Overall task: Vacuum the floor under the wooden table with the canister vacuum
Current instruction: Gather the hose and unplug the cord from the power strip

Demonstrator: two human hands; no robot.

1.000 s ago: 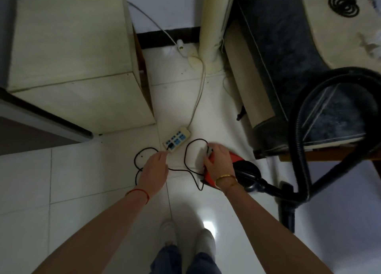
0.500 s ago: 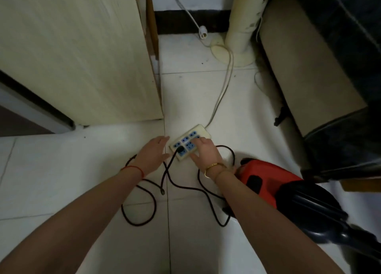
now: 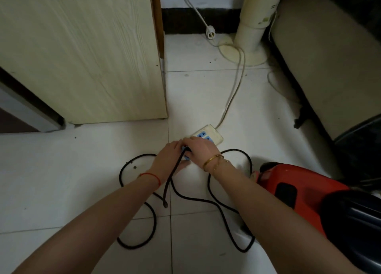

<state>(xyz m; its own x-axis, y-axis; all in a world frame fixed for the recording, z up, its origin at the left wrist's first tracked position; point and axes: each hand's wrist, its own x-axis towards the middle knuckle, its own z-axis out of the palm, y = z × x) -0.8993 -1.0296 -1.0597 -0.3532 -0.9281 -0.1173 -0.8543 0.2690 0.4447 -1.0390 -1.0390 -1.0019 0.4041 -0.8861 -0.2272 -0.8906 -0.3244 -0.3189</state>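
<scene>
Canister vacuum (image 3: 305, 193) sits on the tile right of both hands, parked near the power strip (image 3: 209, 135) so its black cord (image 3: 222, 209) reaches; left hand (image 3: 168, 159) and right hand (image 3: 199, 149) pinch the plug there, likely seating it

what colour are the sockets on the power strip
Blue, set in a cream power strip, seen in the head view.

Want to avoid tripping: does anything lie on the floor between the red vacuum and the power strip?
Yes: the black power cord lies in loose loops on the white tiles between the red canister vacuum and the white power strip.
</scene>
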